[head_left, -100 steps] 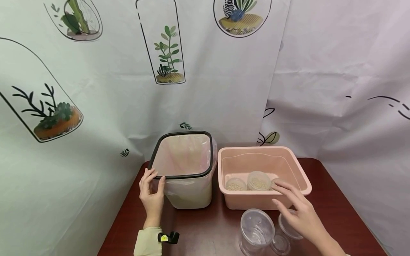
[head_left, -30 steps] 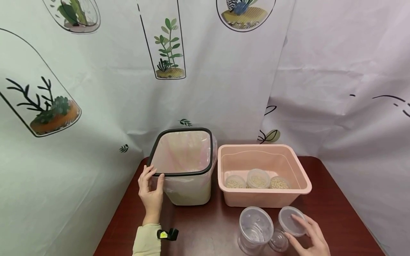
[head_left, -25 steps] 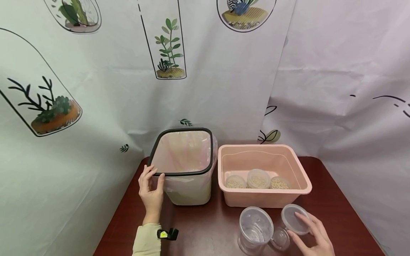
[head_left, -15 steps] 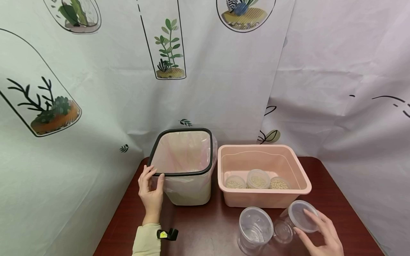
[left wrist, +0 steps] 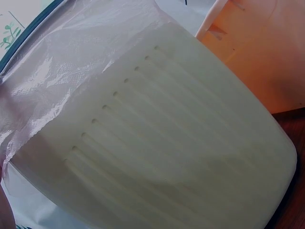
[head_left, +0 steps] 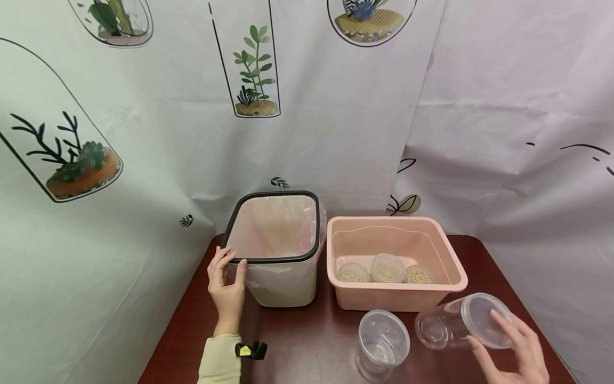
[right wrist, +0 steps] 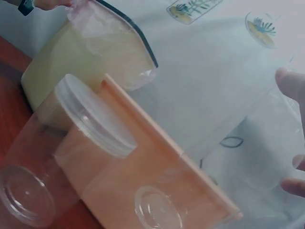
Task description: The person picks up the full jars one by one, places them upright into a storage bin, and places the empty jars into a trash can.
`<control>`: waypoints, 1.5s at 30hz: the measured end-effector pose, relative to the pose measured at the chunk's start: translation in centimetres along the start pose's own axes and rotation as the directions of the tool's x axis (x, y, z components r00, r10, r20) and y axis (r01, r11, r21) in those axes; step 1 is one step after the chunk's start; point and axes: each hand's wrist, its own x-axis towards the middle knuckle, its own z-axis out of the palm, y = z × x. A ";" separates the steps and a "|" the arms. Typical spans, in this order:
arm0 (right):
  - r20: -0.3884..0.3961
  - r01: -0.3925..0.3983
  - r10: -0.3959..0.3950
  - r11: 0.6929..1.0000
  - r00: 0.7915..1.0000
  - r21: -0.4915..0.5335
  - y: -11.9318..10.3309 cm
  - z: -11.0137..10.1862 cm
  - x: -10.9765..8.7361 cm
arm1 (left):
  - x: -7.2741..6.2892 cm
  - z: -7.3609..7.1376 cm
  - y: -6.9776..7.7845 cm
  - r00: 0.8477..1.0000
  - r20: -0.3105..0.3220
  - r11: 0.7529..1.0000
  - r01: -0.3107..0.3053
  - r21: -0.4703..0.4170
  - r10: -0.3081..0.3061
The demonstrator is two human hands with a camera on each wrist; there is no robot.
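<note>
My left hand point(head_left: 227, 293) grips the front left corner of the black rim on a pale trash bin point(head_left: 284, 292), over its clear pinkish liner bag point(left wrist: 71, 76). My right hand point(head_left: 515, 346) holds a clear plastic jar point(head_left: 451, 322) by its lidded end. This jar is tilted, its base pointing left and its lid point(head_left: 488, 320) towards my fingers. In the right wrist view, only its round base point(right wrist: 158, 210) and faint walls show beside my fingertips. A second clear jar point(head_left: 381, 346) stands upright to its left, with a translucent lid point(right wrist: 93, 117).
Behind the jars stands a pink plastic basin point(head_left: 395, 298). Inside are several lidded round tubs of pale beans, such as the middle tub point(head_left: 387, 268). The dark red table point(head_left: 297, 346) backs onto a printed cloth point(head_left: 336, 160) that also hangs along both sides.
My right hand has left the basin, taken hold of the right-hand jar, and moved it rightwards while tilting it. The left hand stays on the bin rim.
</note>
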 end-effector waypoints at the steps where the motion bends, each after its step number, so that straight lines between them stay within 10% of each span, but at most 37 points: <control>1: -0.021 0.019 -0.019 1.000 1.000 0.009 -0.1 0.1 0.4 | 0.0 0.0 0.0 1.000 -0.001 1.000 0.000 0.001 0.000; 11: -0.225 0.169 -0.125 0.968 0.966 0.187 -0.5 1.5 3.1 | 0.2 0.0 0.1 1.000 0.000 1.000 0.005 -0.001 -0.005; 45: 0.024 0.175 -0.222 0.827 0.975 0.535 -3.2 8.4 7.5 | 0.2 -0.1 0.2 1.000 0.010 1.000 0.010 0.018 -0.011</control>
